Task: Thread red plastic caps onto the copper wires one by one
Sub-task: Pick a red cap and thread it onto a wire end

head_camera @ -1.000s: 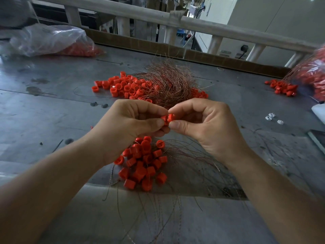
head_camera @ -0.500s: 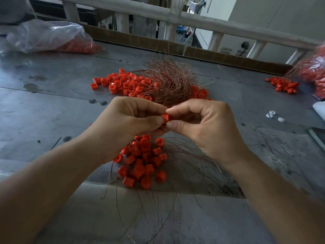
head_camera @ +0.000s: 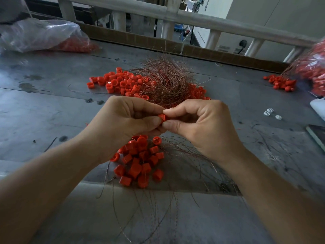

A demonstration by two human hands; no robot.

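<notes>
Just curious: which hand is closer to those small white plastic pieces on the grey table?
Right. The right hand sits left of the small white plastic pieces; the left hand is farther left, beyond it. Both pinch one red plastic cap.

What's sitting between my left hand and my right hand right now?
In the head view, one red cap, pinched by fingertips of both the left hand and the right hand.

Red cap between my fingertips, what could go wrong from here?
1. The red cap is pinched only by fingertips of the left hand and right hand. A slip in that grip would likely drop it into the near pile of caps, where it would be hard to tell apart.
2. Loose copper wires fan out below the right wrist. A forearm could snag them and drag caps along.
</notes>
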